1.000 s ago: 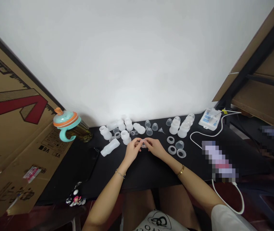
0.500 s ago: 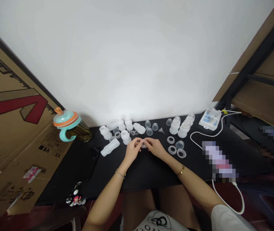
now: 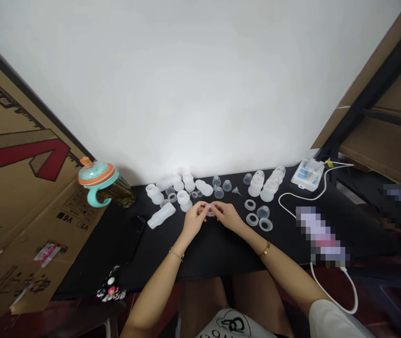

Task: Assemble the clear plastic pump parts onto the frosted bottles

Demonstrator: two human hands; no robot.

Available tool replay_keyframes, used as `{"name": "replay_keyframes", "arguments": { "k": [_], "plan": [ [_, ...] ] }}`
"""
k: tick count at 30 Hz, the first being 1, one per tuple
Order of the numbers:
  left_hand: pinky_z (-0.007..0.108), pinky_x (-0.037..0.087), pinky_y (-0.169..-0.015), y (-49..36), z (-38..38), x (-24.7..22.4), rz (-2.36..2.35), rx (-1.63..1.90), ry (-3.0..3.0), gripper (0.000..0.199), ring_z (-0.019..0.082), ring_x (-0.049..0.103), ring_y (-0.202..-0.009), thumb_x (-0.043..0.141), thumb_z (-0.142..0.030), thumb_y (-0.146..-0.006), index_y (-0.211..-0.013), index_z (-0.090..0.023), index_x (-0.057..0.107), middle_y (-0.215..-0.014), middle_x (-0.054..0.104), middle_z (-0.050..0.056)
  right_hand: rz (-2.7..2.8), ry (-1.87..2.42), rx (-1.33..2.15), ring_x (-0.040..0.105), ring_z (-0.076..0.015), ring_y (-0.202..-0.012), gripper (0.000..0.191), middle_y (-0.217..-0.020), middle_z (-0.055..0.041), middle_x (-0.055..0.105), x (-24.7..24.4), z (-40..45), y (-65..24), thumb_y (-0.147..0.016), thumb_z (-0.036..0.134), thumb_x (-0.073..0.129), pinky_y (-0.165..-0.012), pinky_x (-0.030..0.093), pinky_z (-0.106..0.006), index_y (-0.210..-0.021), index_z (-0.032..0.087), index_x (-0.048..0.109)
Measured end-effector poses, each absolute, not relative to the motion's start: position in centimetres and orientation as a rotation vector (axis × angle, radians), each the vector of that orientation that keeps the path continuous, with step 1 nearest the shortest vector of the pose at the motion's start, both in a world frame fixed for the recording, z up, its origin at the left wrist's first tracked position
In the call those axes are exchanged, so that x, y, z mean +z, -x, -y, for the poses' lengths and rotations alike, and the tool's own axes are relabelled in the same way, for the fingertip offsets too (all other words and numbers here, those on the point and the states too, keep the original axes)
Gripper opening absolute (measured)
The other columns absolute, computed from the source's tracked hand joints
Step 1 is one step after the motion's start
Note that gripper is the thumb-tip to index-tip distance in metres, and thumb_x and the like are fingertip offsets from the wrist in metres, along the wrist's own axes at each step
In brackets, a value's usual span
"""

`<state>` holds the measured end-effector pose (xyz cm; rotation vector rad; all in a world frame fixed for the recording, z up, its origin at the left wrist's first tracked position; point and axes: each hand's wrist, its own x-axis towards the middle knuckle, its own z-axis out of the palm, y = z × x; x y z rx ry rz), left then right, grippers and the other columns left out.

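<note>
At the middle of the table, both hands meet on a small clear round piece (image 3: 210,211), mostly covered by fingers; it may be a bottle ring. My left hand (image 3: 196,216) pinches its left side and my right hand (image 3: 224,215) its right side. Just beyond my left hand a white baby bottle (image 3: 184,201) stands upright without a cap. Another white bottle (image 3: 161,216) lies on its side to the left. Clear domed caps (image 3: 218,192) and a small clear funnel (image 3: 236,191) sit behind my hands. To the right are bottle rings (image 3: 251,219) and a clear cap (image 3: 263,212).
Capped bottles (image 3: 256,184) stand at the back right, beside a white box (image 3: 307,174) with a cable. A teal-handled jug (image 3: 107,183) and a black phone (image 3: 135,234) are on the left, next to a large carton (image 3: 20,197). A white wall (image 3: 200,94) closes the back.
</note>
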<state>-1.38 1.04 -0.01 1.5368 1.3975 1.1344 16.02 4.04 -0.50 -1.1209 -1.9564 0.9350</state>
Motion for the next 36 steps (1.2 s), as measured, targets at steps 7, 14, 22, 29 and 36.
{"name": "replay_keyframes", "arguments": {
  "k": [7, 14, 22, 29, 36],
  "plan": [
    [0.025, 0.04, -0.056, 1.32, -1.04, 0.1, -1.393, 1.131, -1.533, 0.039, 0.014, 0.058, -0.053, 0.059, -0.057, -0.091, -0.098, -0.019, 0.067, -0.058, 0.06, -0.003, 1.966, 1.11, 0.93, 0.065, -0.0155, -0.059, 0.032, -0.073, -0.002, 0.072, -0.44, -3.99, -16.02, -0.101, 0.039, 0.05, -0.059, 0.046, -0.023, -0.103, 0.019, 0.074],
    [0.025, 0.04, -0.056, 1.34, -1.07, 0.05, -1.401, 1.133, -1.546, 0.038, 0.014, 0.058, -0.053, 0.06, -0.056, -0.091, -0.098, -0.019, 0.067, -0.058, 0.06, -0.003, 1.965, 1.123, 0.925, 0.065, -0.0157, -0.059, 0.032, -0.072, -0.0022, 0.072, -0.43, -3.96, -16.0, -0.101, 0.041, 0.051, -0.059, 0.046, -0.023, -0.102, 0.019, 0.074],
    [0.026, 0.041, -0.057, 1.37, -1.05, 0.06, -1.413, 1.118, -1.554, 0.038, 0.014, 0.058, -0.053, 0.059, -0.055, -0.092, -0.099, -0.019, 0.067, -0.058, 0.06, -0.003, 1.966, 1.119, 0.934, 0.064, -0.0151, -0.059, 0.031, -0.072, -0.0018, 0.071, -0.32, -3.93, -16.02, -0.101, 0.04, 0.05, -0.058, 0.044, -0.022, -0.1, 0.019, 0.074],
    [0.025, 0.041, -0.056, 1.39, -1.13, -0.14, -1.407, 1.118, -1.55, 0.037, 0.014, 0.059, -0.053, 0.059, -0.055, -0.092, -0.099, -0.019, 0.067, -0.061, 0.062, -0.003, 1.974, 1.117, 0.923, 0.064, -0.0151, -0.059, 0.028, -0.07, -0.0015, 0.071, -0.25, -3.99, -15.97, -0.1, 0.036, 0.051, -0.058, 0.044, -0.022, -0.1, 0.018, 0.073],
    [0.025, 0.039, -0.057, 1.39, -1.09, 0.03, -1.419, 1.103, -1.575, 0.036, 0.014, 0.059, -0.053, 0.057, -0.053, -0.093, -0.099, -0.019, 0.066, -0.058, 0.059, -0.004, 1.972, 1.113, 0.918, 0.064, -0.0149, -0.058, 0.027, -0.07, -0.0012, 0.071, -0.41, -4.03, -15.96, -0.1, 0.035, 0.052, -0.058, 0.044, -0.022, -0.097, 0.018, 0.073]
  ]
}}
